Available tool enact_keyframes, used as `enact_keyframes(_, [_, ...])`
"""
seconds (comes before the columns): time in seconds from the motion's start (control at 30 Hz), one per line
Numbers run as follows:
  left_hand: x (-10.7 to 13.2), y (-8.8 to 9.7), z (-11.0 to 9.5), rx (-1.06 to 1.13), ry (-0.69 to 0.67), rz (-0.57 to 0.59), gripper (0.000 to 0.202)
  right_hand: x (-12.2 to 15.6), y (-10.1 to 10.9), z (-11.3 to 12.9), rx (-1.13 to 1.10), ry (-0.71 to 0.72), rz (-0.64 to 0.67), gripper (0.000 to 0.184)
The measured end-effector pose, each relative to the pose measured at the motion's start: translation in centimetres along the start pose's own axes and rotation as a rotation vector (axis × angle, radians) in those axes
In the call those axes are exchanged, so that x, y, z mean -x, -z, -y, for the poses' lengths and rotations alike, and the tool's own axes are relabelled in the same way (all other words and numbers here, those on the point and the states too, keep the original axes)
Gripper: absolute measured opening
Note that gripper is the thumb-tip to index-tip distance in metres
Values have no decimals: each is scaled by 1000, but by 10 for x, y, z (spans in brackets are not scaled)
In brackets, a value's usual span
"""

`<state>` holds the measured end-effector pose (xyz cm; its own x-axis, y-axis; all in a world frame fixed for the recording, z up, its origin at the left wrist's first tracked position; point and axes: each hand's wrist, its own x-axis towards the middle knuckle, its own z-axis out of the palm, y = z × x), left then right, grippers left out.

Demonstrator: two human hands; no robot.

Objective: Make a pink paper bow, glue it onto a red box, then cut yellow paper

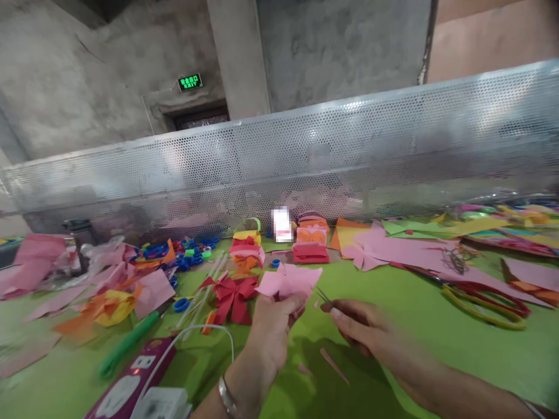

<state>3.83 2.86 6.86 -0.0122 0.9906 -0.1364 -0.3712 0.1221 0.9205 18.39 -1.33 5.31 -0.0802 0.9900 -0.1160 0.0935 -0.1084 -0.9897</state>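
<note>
Where the green table [414,355] lies bare, ahead of and to the right of the hands, the widest open room is found. It is closed off at the far edge by a perforated metal panel [349,157], on the right by large scissors [484,302] with red and yellow handles, and on the left by a purple power strip [131,378] and a green pen-like tool [131,343]. The near edge of the table is not seen.

A pink paper cut-out [288,280] is pinched between the thumb and fingers of the left hand [275,323] and held up above the table, just right of a red bow [233,297]. Small scissors [324,297] are gripped by the right hand [358,326], its fingers pressed together around them. Their tips are pointed at the cut-out's lower right edge. Whether it is touched cannot be told through the blur.

One cut-out, one red bow and one pair of small scissors are counted. Two stacks of folded paper pieces [311,238] are set side by side before the panel. Two pink slivers [334,365] are seen lying on the table between the forearms. The loose blue rings [187,250] at the left are too many and too blurred to be counted.
</note>
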Motion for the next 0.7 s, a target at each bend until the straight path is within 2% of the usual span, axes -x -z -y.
enact_keyframes(0.2, [0,-1,1,18,24,27,16,-5,0,-8,37,-57,17,47])
enact_keyframes(0.33, [0,0,4,18,38,16,20,-5,0,-8,53,-34,50,47])
enact_keyframes(0.7, [1,2,10,-79,22,131,20,-1,1,-3,-5,-42,48,45])
